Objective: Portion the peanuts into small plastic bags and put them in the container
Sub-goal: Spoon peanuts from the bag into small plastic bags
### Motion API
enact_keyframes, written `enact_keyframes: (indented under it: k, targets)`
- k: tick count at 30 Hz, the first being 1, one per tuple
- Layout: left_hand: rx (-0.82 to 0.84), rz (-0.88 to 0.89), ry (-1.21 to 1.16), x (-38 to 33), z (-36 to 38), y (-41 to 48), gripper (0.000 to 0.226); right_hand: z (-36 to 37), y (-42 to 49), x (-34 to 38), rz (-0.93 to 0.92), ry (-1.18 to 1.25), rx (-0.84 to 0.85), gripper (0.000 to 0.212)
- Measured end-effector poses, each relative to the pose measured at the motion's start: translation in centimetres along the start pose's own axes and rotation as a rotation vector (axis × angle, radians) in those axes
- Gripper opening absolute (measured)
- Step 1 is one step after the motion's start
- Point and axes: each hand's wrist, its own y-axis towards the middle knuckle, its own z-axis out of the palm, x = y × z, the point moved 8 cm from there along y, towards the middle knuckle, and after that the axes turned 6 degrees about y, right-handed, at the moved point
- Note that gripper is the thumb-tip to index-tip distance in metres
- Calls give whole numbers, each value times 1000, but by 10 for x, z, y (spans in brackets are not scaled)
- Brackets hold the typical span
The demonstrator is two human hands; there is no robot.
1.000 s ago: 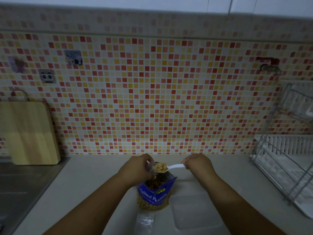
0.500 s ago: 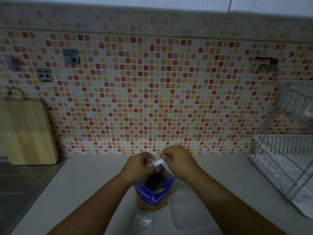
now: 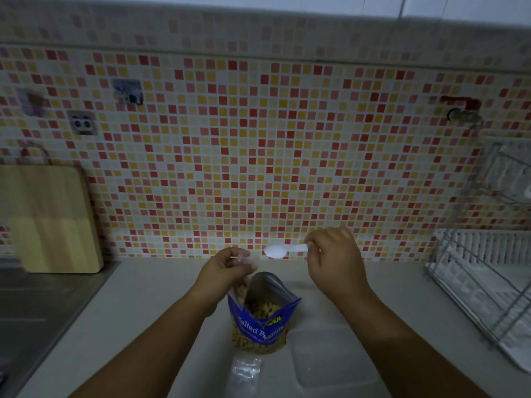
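Spoon (image 3: 283, 249) horizontal, bowl leftward, pinched by right hand (image 3: 333, 262); left hand (image 3: 227, 268) grips small bag (image 3: 242, 285).

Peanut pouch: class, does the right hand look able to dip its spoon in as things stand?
Probably yes: the peanut pouch stands open, and the right hand holds the spoon just above it, nothing between.
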Motion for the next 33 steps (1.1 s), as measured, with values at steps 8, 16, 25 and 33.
enact_keyframes:
  k: [8,16,25,33]
  targets:
    - [-25,-4,-98,-2,-2,-8,19,82,-46,2,35,-266,438,26]
    - [-18,-13,-132,-6,7,-34,29,68,-54,22,247,225,452,27]
    - [41,-62,-200,1,46,-95,38,34,-108,40,417,482,378,12]
    - [162,-152,-311,61,70,-130,34,43,-180,8,777,858,292,25]
